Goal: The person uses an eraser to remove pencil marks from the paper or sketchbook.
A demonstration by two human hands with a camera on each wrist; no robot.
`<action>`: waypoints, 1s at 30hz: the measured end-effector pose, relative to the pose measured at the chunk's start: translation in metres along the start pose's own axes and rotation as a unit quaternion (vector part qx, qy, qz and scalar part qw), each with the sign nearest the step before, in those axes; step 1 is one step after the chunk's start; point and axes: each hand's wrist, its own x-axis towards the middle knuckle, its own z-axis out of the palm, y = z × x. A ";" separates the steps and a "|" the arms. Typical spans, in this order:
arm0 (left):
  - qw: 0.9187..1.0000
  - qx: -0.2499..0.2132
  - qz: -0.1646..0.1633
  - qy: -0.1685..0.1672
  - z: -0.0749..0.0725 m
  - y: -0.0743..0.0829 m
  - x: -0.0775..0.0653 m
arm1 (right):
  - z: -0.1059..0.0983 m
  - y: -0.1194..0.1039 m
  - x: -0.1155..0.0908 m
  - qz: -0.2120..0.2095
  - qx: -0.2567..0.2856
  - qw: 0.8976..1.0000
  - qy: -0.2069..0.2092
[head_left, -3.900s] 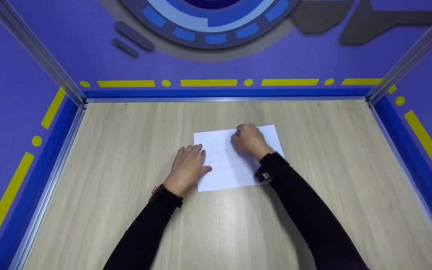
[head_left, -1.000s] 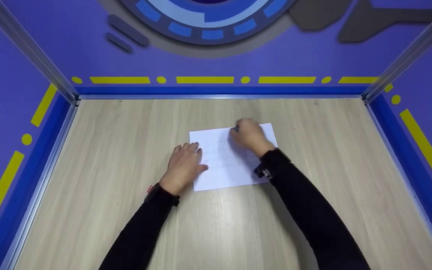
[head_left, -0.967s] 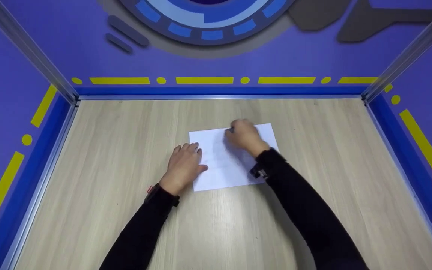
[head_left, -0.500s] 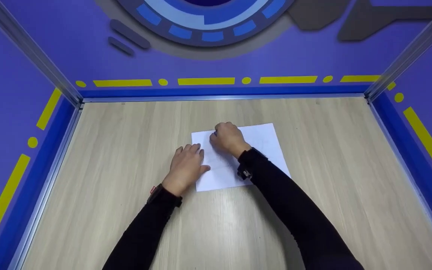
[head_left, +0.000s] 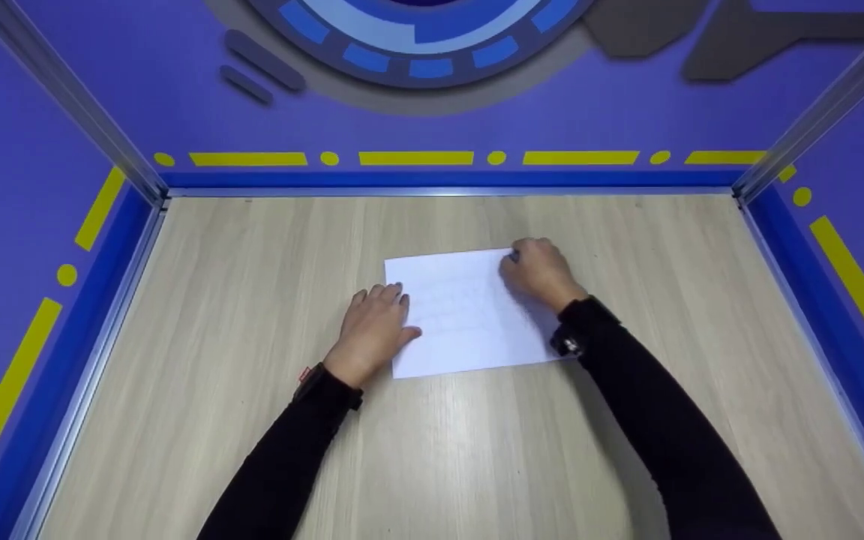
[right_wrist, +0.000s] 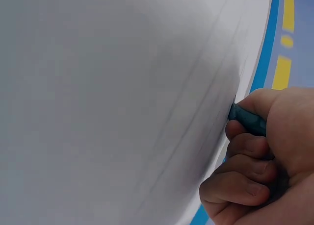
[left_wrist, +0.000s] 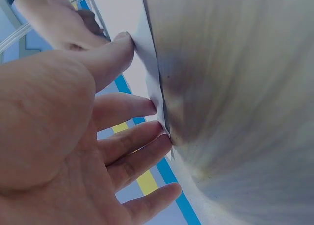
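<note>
A white sheet of paper point(head_left: 454, 315) lies on the wooden table, slightly turned, with thin faint grey lines across it in the right wrist view. My left hand point(head_left: 372, 330) rests flat at its left edge, fingers spread, thumb and fingertips on the sheet. Near the top right of the paper, my right hand point(head_left: 542, 274) grips a dark teal stubby piece point(right_wrist: 249, 120). Its blunt end pokes out between thumb and forefinger, right at the paper. The other fingers curl round the rest and partly hide it; I cannot tell its exact kind.
Pale wood-grain table point(head_left: 267, 262) surrounds the sheet. Blue panels with yellow dashes and dots enclose it at the back point(head_left: 424, 135) and both sides, with metal rails point(head_left: 447, 192) along the table's edges. Black sleeves cover both forearms.
My right hand swept left along the paper's upper part, then back right to the top right corner, still gripping the teal piece. The left hand stays at the left edge.
</note>
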 end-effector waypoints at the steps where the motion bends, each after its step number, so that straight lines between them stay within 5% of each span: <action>1: 1.000 0.001 0.000 0.000 0.000 0.000 0.000 | -0.004 0.008 -0.002 0.006 -0.002 1.000 0.003; 8: 1.000 0.000 0.001 0.001 0.001 -0.001 0.000 | -0.021 0.034 -0.008 0.031 -0.018 0.999 0.005; 16: 1.000 0.003 0.000 -0.003 -0.001 0.001 0.003 | -0.024 0.007 -0.001 0.040 0.002 0.999 -0.029; 22: 1.000 0.007 0.000 0.004 0.000 -0.001 0.002 | 0.006 -0.052 0.009 -0.039 -0.008 0.998 -0.043; 26: 1.000 0.005 0.008 0.016 0.001 -0.001 0.001 | 0.050 -0.072 0.032 -0.094 -0.027 0.994 -0.044; 30: 1.000 0.004 0.011 0.023 0.004 -0.001 0.002 | 0.063 -0.096 0.031 -0.081 -0.030 0.995 -0.055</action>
